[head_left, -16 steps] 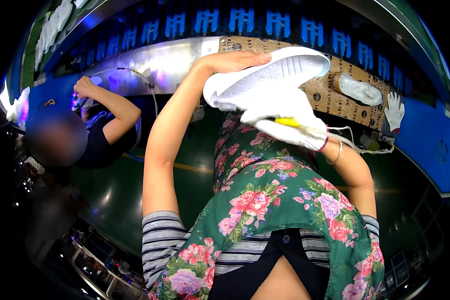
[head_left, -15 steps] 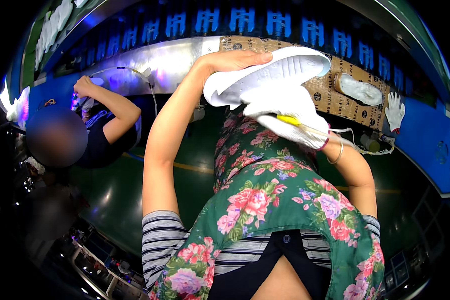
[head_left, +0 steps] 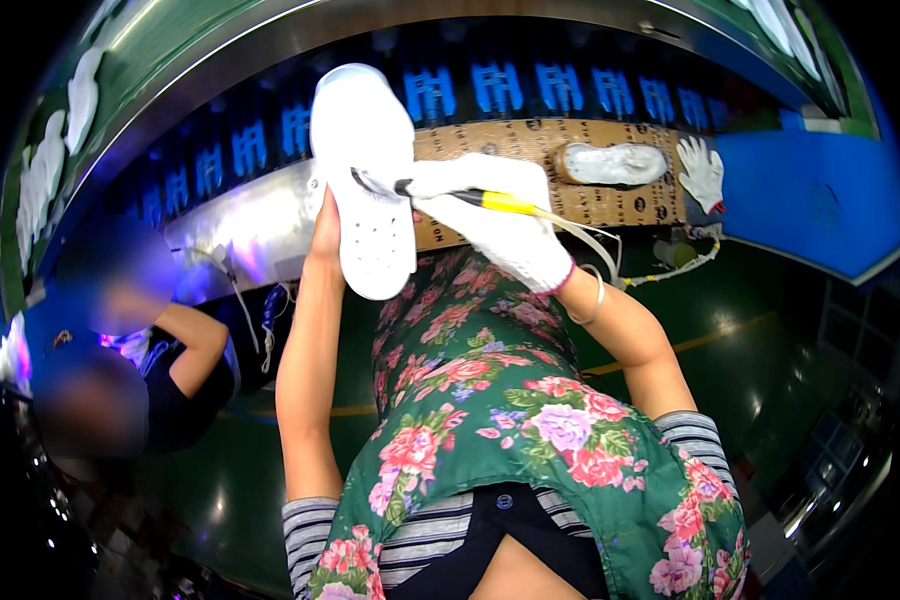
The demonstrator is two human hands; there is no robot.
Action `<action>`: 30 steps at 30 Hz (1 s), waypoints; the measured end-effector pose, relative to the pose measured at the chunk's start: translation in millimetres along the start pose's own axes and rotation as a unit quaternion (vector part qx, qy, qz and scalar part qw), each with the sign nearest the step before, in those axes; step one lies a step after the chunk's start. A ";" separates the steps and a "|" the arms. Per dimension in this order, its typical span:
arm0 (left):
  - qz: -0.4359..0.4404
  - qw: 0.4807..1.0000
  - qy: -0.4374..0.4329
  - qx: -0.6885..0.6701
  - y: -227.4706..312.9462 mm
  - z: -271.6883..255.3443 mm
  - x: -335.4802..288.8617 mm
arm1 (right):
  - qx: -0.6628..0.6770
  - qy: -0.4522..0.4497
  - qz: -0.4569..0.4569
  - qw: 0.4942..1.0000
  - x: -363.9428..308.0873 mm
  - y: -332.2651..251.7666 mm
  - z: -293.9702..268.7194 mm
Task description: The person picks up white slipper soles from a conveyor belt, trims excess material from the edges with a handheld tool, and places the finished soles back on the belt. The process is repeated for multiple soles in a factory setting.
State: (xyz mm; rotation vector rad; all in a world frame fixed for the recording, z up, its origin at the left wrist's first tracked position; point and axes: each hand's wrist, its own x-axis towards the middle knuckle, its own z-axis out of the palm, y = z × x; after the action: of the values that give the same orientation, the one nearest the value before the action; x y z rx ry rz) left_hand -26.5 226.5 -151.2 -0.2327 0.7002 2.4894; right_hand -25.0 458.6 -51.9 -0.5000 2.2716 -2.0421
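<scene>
A white clog-like shoe [head_left: 362, 120] stands nearly upright in front of me, its end with small holes towards me. My left hand [head_left: 327, 232] grips it from the left side, the fingers mostly hidden behind it. In a white knit glove, my right hand [head_left: 500, 210] is closed around a corded tool with a yellow and black handle [head_left: 500, 203]. The tool's curved metal tip [head_left: 370, 184] lies at the middle of the shoe, apparently touching it. A pale cord runs from the handle past my right wrist.
Beyond my hands, a cardboard-covered bench [head_left: 530, 145] carries a white shoe-shaped piece [head_left: 615, 164] and a spare white glove [head_left: 702, 172]. Blue holders [head_left: 495, 88] line the back. At right is a blue surface [head_left: 810, 190]. Another person's arm [head_left: 192, 340] is at left.
The shoe has swung from lying sideways to upright and moved left, its other face now towards me. My right hand has drawn out from beneath it, bringing the tool tip to the shoe.
</scene>
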 end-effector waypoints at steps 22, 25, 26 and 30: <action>0.152 0.952 -0.068 -0.256 -54.4 54.2 -43.1 | -0.175 0.010 -0.227 0.958 -17.9 -33.1 9.6; 0.158 0.963 -0.031 -0.216 -56.5 78.9 -33.1 | -0.167 0.008 -0.191 0.967 -20.5 -34.5 7.7; 0.161 0.960 -0.065 -0.219 -59.8 75.8 -28.9 | -0.141 0.007 -0.157 0.978 -23.0 -41.0 9.7; 0.170 0.973 0.083 -0.131 -70.0 92.4 -25.4 | -0.141 -0.019 -0.166 0.976 -15.9 -39.9 8.7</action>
State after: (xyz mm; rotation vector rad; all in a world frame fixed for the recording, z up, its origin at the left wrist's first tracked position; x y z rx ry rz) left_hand 31.0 314.0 -95.4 -0.4570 0.5060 2.9183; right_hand 0.4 451.4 -16.9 -0.9871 2.6170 -1.8126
